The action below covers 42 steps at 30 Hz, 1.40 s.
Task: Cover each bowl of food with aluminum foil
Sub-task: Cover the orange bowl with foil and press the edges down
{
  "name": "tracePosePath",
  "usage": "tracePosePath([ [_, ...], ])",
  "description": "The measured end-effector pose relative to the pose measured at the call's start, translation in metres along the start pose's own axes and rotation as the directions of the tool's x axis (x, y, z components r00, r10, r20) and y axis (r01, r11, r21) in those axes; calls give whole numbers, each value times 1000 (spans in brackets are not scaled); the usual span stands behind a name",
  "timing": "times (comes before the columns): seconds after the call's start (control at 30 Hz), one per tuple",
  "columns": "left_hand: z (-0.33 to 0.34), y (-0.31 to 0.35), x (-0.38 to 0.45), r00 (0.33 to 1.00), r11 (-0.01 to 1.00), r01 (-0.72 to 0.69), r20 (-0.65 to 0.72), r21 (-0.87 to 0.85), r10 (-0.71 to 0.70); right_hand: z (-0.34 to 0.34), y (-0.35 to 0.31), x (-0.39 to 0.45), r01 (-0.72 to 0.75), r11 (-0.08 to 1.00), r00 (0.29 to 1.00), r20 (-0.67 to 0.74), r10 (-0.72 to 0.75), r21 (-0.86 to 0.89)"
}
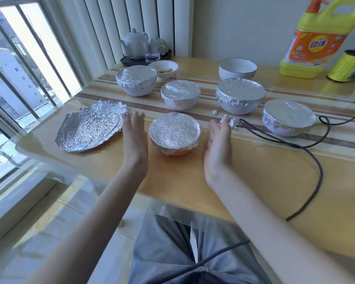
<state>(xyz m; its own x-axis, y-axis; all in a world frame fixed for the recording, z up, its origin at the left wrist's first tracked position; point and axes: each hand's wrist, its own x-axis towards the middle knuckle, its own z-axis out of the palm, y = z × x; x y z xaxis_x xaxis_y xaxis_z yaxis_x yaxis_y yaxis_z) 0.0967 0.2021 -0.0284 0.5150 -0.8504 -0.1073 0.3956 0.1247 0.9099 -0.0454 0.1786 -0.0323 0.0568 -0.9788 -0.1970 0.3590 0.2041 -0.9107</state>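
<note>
While your hands flank the orange bowl (174,138) at the near middle of the table (254,171), five bowls look finished. Foil is crimped over the orange one and over four white ones: far left (136,83), centre (180,95), right of centre (240,96) and far right (288,117).

Your left hand (134,138) and right hand (218,142) are both flat, fingers straight, palms facing the bowl, each just beside it and gripping nothing.

Two bowls at the back look uncovered: a small one with food (164,68) and a blue-rimmed one (237,68) whose contents you cannot see from here.

One crumpled spare sheet (90,129) lies flat at your left, its long axis running left to right, the far corner by your left fingertips. I judge it goes on the small bowl next.
</note>
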Motion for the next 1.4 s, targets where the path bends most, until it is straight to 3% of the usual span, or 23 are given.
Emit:
tracePosePath([
  [0.3, 33, -10, 1, 991, 997, 28, -125, -77, -37, 49, 17, 8, 76, 997, 983, -167, -77, -14],
  [0.47, 19, -13, -5, 999, 999, 17, -49, -28, -18, 21, -1, 22, 22, 993, 998, 52, -16, -115],
  [0.57, -9, -6, 0, 990, 989, -140, 32, 43, 139, -17, -7, 20, 67, 966, 998, 24, -63, -249],
  [0.67, -29, 6, 21, 936, 933, -282, 276, 224, 217, -39, 8, -5, 186, 879, 982, 68, -174, -438],
  [0.77, -13, 4, 25, 965, 961, -117, 257, 249, 51, -21, 28, -28, 213, 855, 960, 265, -93, -473],
  [0.83, 3, -4, 16, 979, 975, -42, 206, 220, -4, -8, 38, -34, 229, 836, 947, 313, -72, -498],
  [0.97, 7, -10, 16, 993, 989, 8, 114, 147, -25, -8, 34, -31, 297, 691, 947, 299, -121, -659],
  [1.07, -2, -6, 23, 987, 991, 14, 157, 130, -34, -14, 14, -22, 364, 537, 931, 309, -194, -761],
  [1.17, -10, 1, 28, 973, 972, -45, 232, 231, -10, -17, 6, -26, 333, 430, 939, 256, -228, -839],
  [1.23, -19, 15, 33, 925, 904, -195, 378, 380, 41, -22, 8, -38, 344, 397, 911, 200, -360, -851],
  [1.27, -22, 23, 36, 867, 833, -297, 497, 467, 31, -24, 10, -45, 360, 375, 893, 199, -404, -854],
  [1.33, -19, 42, 41, 693, 607, -495, 704, 622, -155, -23, 11, -51, 361, 288, 891, 237, -387, -887],
  [1.4, -6, 58, 46, 584, 306, -648, 713, 697, -388, -14, 9, -49, 335, 143, 905, 276, -324, -931],
])
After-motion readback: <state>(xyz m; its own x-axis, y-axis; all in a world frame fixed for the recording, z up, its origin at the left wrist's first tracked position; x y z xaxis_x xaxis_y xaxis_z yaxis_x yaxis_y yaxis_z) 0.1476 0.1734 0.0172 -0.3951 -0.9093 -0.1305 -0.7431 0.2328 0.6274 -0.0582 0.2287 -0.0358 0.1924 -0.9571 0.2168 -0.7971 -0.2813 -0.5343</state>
